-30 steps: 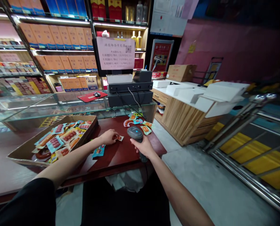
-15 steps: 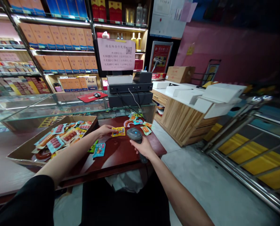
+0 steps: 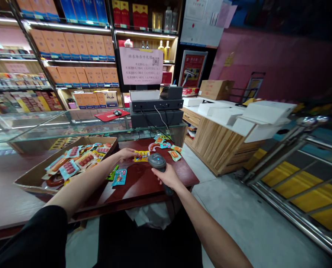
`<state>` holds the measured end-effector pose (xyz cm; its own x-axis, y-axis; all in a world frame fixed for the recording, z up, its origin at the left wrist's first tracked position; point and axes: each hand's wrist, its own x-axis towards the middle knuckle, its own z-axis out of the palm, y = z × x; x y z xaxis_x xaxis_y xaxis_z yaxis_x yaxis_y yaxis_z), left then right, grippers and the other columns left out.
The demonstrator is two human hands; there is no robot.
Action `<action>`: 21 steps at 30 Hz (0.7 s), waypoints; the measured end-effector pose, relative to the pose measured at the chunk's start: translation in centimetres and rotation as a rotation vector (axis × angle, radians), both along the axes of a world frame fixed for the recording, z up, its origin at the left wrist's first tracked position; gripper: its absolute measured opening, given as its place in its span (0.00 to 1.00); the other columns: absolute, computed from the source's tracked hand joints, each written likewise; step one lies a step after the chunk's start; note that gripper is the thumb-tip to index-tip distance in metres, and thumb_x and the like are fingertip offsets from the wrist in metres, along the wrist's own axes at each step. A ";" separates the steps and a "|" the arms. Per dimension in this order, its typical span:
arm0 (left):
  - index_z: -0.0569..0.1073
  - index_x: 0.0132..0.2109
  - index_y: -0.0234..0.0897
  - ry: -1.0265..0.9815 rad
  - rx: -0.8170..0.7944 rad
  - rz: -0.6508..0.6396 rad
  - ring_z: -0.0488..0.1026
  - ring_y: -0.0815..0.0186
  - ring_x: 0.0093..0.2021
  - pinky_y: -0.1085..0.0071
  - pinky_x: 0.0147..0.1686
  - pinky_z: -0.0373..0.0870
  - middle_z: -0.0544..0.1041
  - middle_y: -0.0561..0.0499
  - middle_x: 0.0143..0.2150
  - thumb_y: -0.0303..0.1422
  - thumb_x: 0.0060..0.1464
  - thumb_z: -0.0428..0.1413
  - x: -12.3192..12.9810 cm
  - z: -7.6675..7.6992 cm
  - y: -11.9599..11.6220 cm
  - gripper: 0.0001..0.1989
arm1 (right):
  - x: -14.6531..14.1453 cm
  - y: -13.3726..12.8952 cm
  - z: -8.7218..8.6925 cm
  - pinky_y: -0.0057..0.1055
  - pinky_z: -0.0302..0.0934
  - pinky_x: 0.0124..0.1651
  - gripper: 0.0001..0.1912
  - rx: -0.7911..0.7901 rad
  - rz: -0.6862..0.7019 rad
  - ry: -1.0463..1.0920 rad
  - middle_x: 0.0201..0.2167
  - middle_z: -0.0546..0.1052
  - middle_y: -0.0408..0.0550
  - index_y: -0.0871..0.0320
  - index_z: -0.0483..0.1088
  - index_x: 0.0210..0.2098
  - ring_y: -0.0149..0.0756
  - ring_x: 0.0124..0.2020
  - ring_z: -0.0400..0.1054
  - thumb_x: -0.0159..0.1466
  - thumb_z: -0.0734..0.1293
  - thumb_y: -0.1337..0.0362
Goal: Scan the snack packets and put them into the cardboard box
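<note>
My left hand (image 3: 127, 154) pinches the left end of a small yellow snack packet (image 3: 142, 156) just above the dark red table (image 3: 143, 182). Wrapped round the handle of a dark grey barcode scanner (image 3: 157, 162) is my right hand (image 3: 167, 175); a blue light glows on the scanner's top. The scanner's head is close to the packet's right end. Below my left wrist lie a blue packet (image 3: 119, 177) and a green packet (image 3: 113, 173), partly hidden by my forearm. Several snack packets, including an orange-filled one (image 3: 174, 155), lie at the table's far right.
An open cardboard box (image 3: 29, 182) of packaged sausages stands left, under my forearm. Behind the table are a glass counter (image 3: 99, 131) and a dark cash drawer (image 3: 157, 118) with cables. A metal railing (image 3: 283, 163) runs along the right.
The scanner has shifted slightly left, nearer the yellow packet. The whole view has moved a little to the right; both hands keep their grips.
</note>
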<state>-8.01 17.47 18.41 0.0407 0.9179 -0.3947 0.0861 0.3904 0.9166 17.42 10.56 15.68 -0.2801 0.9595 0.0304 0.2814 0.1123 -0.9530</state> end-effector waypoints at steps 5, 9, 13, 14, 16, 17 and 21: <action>0.79 0.31 0.34 0.038 0.025 -0.011 0.73 0.71 0.27 0.76 0.26 0.68 0.80 0.50 0.30 0.37 0.23 0.74 0.1 0.8 -0.1 0.23 | -0.1 0.1 0.6 0.22 0.60 0.14 0.16 0.025 0.004 0.001 0.17 0.73 0.42 0.61 0.70 0.35 0.30 0.13 0.67 0.58 0.70 0.53; 0.78 0.30 0.34 0.054 0.051 -0.006 0.71 0.72 0.26 0.77 0.25 0.65 0.79 0.51 0.29 0.37 0.22 0.74 0.0 2.5 -0.2 0.24 | -0.4 0.9 1.3 0.22 0.59 0.13 0.17 0.072 0.004 -0.009 0.17 0.73 0.42 0.60 0.70 0.35 0.30 0.13 0.67 0.58 0.69 0.52; 0.77 0.29 0.33 0.054 0.103 0.023 0.70 0.73 0.25 0.76 0.26 0.65 0.78 0.50 0.28 0.36 0.24 0.74 -0.4 5.1 0.2 0.21 | -1.3 2.7 3.0 0.22 0.59 0.14 0.16 0.123 -0.015 -0.028 0.17 0.73 0.41 0.59 0.69 0.34 0.30 0.13 0.67 0.58 0.69 0.51; 0.76 0.29 0.33 0.052 0.118 0.036 0.69 0.74 0.24 0.76 0.26 0.65 0.78 0.51 0.27 0.36 0.25 0.74 -0.6 5.7 0.4 0.21 | -1.7 3.1 3.5 0.22 0.59 0.14 0.16 0.135 -0.018 -0.035 0.17 0.73 0.41 0.59 0.69 0.33 0.29 0.13 0.67 0.58 0.70 0.52; 0.76 0.29 0.33 0.054 0.140 0.059 0.67 0.75 0.23 0.77 0.26 0.65 0.77 0.53 0.26 0.35 0.25 0.74 -1.1 6.9 0.7 0.21 | -2.4 4.0 4.5 0.21 0.58 0.14 0.15 0.154 -0.012 -0.045 0.17 0.73 0.42 0.59 0.68 0.31 0.29 0.12 0.67 0.58 0.69 0.52; 0.76 0.29 0.33 0.056 0.149 0.071 0.66 0.76 0.22 0.77 0.26 0.65 0.77 0.54 0.26 0.35 0.25 0.74 -1.3 7.4 0.9 0.22 | -2.9 4.3 4.9 0.21 0.58 0.14 0.14 0.161 -0.002 -0.045 0.17 0.73 0.42 0.59 0.68 0.30 0.29 0.12 0.66 0.58 0.69 0.53; 0.75 0.28 0.33 0.054 0.162 0.095 0.62 0.78 0.20 0.77 0.25 0.64 0.74 0.57 0.22 0.33 0.21 0.74 -2.4 8.5 1.2 0.23 | -4.4 5.0 5.9 0.22 0.59 0.15 0.13 0.179 0.039 -0.034 0.16 0.73 0.42 0.59 0.68 0.29 0.29 0.12 0.66 0.58 0.68 0.54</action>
